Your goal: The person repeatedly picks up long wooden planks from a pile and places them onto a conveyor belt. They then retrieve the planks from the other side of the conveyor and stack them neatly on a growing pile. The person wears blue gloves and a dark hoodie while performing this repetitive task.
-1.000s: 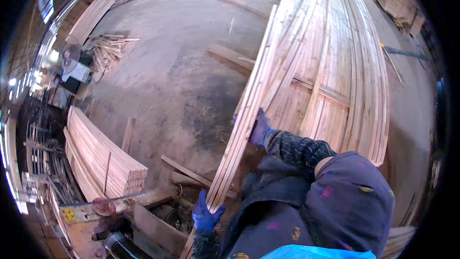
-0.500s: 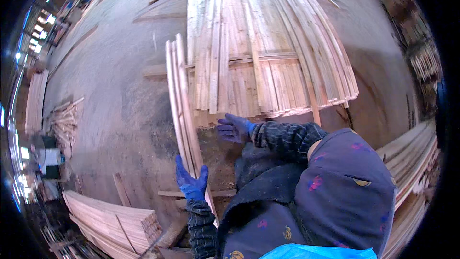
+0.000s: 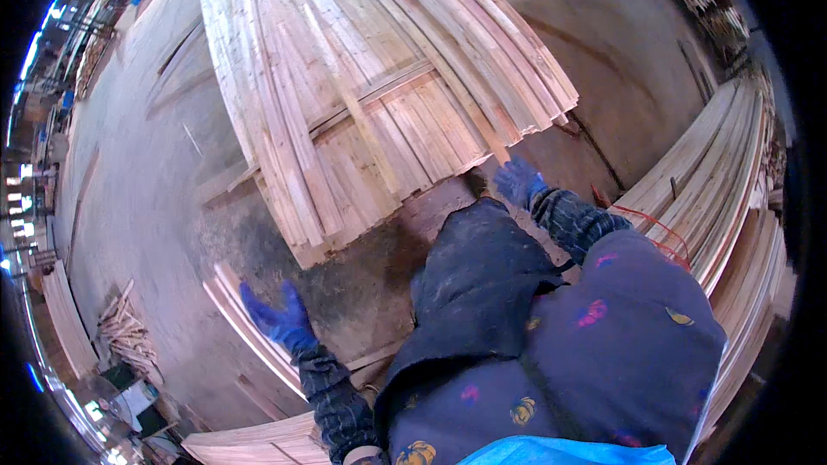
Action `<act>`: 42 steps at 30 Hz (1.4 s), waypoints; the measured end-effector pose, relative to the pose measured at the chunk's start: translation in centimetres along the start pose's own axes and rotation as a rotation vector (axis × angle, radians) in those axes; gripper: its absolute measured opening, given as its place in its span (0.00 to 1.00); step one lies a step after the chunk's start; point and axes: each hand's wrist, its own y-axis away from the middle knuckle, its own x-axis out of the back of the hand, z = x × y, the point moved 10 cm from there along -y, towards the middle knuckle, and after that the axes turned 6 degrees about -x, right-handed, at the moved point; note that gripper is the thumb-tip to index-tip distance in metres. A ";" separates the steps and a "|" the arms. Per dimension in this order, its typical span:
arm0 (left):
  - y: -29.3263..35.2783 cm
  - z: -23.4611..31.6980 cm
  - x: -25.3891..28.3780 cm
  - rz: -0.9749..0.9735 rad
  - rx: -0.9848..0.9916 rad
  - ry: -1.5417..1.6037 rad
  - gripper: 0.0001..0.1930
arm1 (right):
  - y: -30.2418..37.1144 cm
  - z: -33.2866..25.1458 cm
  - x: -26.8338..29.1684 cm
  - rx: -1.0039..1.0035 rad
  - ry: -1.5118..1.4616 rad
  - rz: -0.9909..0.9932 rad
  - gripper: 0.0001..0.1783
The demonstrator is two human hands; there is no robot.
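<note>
My left hand [image 3: 280, 316], in a blue glove, is open with the thumb apart from the fingers. It hovers beside a few long, narrow wooden strips [image 3: 234, 310], which slant along its left side. My right hand [image 3: 520, 182], also blue-gloved, has its fingers stretched out at the near end of a wooden strip [image 3: 493, 139] that juts from a wide stack of boards [image 3: 392, 133]. The fingertips look close to that strip's end; whether they touch it cannot be made out. A crosswise batten [image 3: 370, 100] lies among the boards.
Long boards are piled at the right [image 3: 689, 176], with a thin red cord [image 3: 659, 228] at their near end. A bundle of planks [image 3: 258, 443] lies at the lower left. Scrap sticks [image 3: 127, 331] are heaped on the concrete floor [image 3: 164, 207] farther left.
The view has turned, so the stack appears farther left. My right hand has moved right to the jutting strip's end. My left hand has come away from the narrow strips, which now lie lower.
</note>
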 end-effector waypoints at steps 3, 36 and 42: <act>-1.1 7.6 -9.8 -0.145 -0.021 0.095 0.43 | -1.8 -7.0 5.7 0.198 -0.072 0.224 0.20; 5.0 49.9 -51.0 -1.143 0.741 1.189 0.41 | 0.4 -13.9 1.5 -0.410 -0.332 -0.132 0.34; 4.2 44.1 -48.2 -0.935 0.973 1.211 0.37 | -0.4 -17.1 -3.0 -0.486 -0.105 -0.183 0.42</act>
